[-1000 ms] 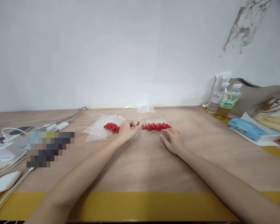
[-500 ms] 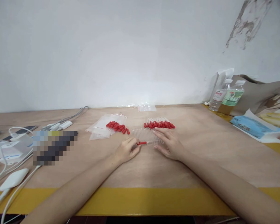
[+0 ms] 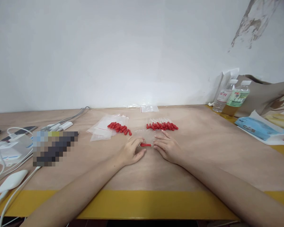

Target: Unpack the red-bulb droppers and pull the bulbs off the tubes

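Observation:
A glass dropper with a red rubber bulb [image 3: 146, 145] lies crosswise between my hands, just in front of a row of thin clear glass tubes [image 3: 145, 134]. My left hand [image 3: 132, 151] is at the bulb's left end, its fingertips bent over it and its thumb apart below. My right hand [image 3: 168, 147] has its fingers closed at the glass end of the dropper, and covers the right side of the row. Behind the tubes lies a pile of red-bulbed droppers [image 3: 162, 126]. Loose red bulbs [image 3: 118, 127] lie to the left.
Clear zip bags [image 3: 100, 132] lie under and beside the loose bulbs. Chargers and white cables [image 3: 11, 148] spread over the left side. Two bottles [image 3: 236, 99], a grey bag [image 3: 257, 91] and a blue tissue pack [image 3: 262, 127] stand at the right.
My right hand has drawn its spread fingers together and come to the dropper's glass end. The dropper has shifted slightly right, and my left thumb has moved away from the bulb.

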Tool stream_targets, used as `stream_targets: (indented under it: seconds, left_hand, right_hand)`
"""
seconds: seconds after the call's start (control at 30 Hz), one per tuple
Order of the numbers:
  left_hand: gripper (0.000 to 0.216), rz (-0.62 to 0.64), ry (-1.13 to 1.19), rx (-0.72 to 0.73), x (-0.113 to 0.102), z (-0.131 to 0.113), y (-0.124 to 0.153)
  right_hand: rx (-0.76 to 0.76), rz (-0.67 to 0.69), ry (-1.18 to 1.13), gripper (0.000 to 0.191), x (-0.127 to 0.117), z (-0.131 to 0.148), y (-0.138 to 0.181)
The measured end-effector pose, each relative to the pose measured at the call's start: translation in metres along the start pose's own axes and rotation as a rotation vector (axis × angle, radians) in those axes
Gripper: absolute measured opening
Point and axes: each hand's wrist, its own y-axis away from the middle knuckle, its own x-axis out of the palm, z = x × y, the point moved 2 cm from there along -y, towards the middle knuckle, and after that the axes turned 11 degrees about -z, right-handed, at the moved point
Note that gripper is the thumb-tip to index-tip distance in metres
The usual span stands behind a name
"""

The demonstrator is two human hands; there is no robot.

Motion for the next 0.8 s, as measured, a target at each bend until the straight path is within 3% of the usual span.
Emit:
stream_targets:
  seconds: [0.07, 0.2, 0.3, 0.53, 0.8]
  left_hand:
    - [0.031, 0.024, -0.054, 0.020, 0.003, -0.003, -0.003]
    - [0.015, 0.066, -0.108, 0.096, 0.010, -0.005, -0.007]
    - [0.015, 0.054, -0.097, 0.127, 0.012, -0.004, -0.006]
    - [0.017, 0.106, -0.145, 0.129, 0.007, -0.009, -0.007]
    - [0.023, 0.209, -0.175, 0.135, 0.000, -0.014, -0.008]
  right_hand:
    - [-0.016, -0.012, 0.000, 0.020, 0.000, 0.003, -0.001]
    - [-0.051, -0.056, -0.007, 0.019, 0.003, 0.009, -0.002]
    - [-0.025, -0.065, -0.017, 0.020, 0.008, 0.008, 0.000]
    - [-0.082, -0.007, -0.130, 0.024, 0.011, 0.006, 0.004]
    - [-0.190, 0.051, -0.032, 0.028, 0.001, 0.011, 0.003]
